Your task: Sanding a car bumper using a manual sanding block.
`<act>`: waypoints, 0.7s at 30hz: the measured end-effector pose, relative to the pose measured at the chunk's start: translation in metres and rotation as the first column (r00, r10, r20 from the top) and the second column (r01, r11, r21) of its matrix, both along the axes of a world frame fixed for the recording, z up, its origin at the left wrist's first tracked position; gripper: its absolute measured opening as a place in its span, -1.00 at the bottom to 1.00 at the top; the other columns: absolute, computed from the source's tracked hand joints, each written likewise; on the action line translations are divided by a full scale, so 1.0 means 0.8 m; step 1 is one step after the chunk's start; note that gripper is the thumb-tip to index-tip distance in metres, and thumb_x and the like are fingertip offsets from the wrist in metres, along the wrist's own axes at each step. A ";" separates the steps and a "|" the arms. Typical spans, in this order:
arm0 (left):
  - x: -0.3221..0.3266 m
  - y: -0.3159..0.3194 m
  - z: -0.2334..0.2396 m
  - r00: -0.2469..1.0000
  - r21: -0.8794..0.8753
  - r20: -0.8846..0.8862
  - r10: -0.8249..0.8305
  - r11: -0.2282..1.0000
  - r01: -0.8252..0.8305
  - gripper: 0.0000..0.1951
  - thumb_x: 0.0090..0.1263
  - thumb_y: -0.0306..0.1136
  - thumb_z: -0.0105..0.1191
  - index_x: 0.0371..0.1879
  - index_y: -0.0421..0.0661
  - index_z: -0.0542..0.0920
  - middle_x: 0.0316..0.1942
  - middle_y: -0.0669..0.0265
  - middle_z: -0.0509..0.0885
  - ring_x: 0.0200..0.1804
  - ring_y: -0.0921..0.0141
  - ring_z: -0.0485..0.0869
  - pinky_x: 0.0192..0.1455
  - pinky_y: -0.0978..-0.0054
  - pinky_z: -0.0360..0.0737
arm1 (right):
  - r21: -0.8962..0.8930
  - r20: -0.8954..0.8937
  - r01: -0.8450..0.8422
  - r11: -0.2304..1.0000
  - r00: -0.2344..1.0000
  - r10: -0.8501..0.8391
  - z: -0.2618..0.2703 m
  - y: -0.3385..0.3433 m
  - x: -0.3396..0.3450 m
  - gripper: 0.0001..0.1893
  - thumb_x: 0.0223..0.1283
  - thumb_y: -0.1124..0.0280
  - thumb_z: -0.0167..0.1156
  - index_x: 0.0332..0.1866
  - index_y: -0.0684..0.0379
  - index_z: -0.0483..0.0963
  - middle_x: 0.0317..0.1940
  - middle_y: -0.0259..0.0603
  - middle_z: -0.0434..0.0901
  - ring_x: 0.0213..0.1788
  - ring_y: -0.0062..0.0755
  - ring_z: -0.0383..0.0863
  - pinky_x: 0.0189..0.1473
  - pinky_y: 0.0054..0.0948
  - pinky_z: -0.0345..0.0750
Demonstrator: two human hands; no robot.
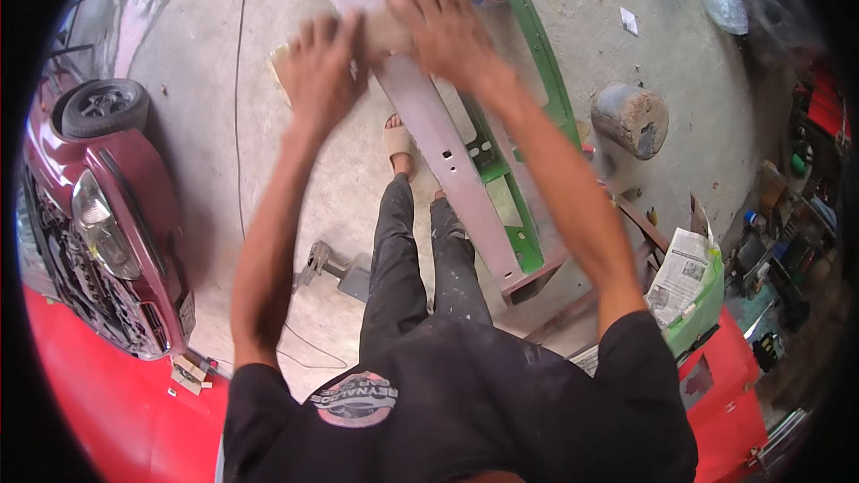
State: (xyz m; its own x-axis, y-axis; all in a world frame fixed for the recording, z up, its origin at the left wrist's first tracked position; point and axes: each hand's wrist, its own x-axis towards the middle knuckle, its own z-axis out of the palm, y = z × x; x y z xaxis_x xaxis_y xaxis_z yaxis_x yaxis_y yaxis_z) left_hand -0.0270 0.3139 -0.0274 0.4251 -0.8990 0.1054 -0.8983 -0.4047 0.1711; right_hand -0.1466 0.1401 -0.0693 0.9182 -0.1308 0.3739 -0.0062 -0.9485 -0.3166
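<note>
A long vehicle body panel (429, 122) with a dull pinkish-grey face and green inner framing slants before me. Both my hands grip a tan sheet or block (384, 32), probably abrasive paper, laid across the panel's narrow face. My left hand (327, 64) is closed on its left part, where a pale corner sticks out beyond my fingers. On its right end, my right hand (446, 30) presses near the green frame (537, 47). The hands are slightly blurred, and my palms hide the underside of the sheet or block.
A maroon car front (134, 215) with a loose wheel (106, 107) stands at left. A concrete-filled cylinder (629, 122) lies right of the panel. Newspaper (681, 275), red panels (728, 382) and clutter are at lower right. A cable (238, 94) crosses the concrete floor.
</note>
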 end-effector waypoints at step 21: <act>-0.201 0.150 0.004 0.974 0.133 -0.208 -0.095 0.983 0.124 -0.33 0.20 -0.08 0.33 0.29 -0.13 0.55 -0.18 0.11 0.50 -0.06 0.16 0.56 0.02 0.15 0.48 | 0.174 -0.305 -0.011 0.985 0.950 0.065 0.017 0.149 -0.217 -0.27 0.13 -0.04 0.31 0.36 0.12 0.37 0.23 -0.09 0.43 0.33 -0.11 0.34 0.38 -0.09 0.27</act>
State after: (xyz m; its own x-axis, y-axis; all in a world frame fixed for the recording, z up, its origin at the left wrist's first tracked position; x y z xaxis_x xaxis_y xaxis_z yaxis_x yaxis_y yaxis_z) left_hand -0.1875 0.4339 -0.0246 0.3222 -0.9408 -0.1057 -0.8922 -0.3391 0.2984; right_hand -0.3204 0.2590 -0.0557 0.9904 -0.1299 0.0471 -0.0940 -0.8832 -0.4595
